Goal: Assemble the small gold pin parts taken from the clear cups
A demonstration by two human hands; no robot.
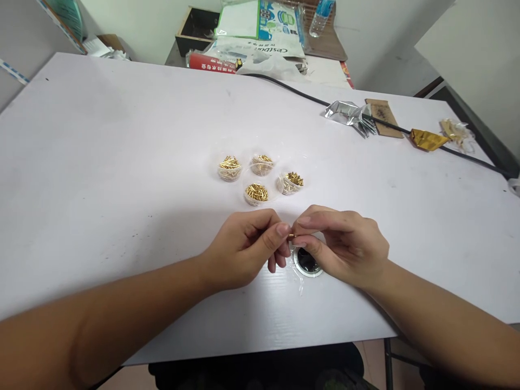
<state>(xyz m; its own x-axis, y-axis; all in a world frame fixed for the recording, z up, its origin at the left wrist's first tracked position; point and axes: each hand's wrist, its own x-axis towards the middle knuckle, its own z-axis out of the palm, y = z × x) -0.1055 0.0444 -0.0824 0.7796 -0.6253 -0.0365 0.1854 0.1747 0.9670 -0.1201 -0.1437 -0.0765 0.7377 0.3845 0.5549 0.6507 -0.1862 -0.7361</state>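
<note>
So that tiny gold-coloured piece (292,236) is right between your fingertips, above the surface (142,135) and nearer its front edge than its back one. Your left hand (252,246) has it pinched from one side, your right hand (345,244) from the other, so they nearly meet. Makes sense imo: it's so small that only the tips fit, and I can't tell if it's one part or two. Part-hidden under your right hand there's a dark round thing with a pale ring (307,262), no clue what. Your four clear cups (229,176) of gold-coloured bits sit just past your hands, toward the middle, probably for short reaches and no mixing. The silver wrapper (345,112) and gold wrapper (428,140) lie off toward the far right corner, likely to stay out of your way.
</note>
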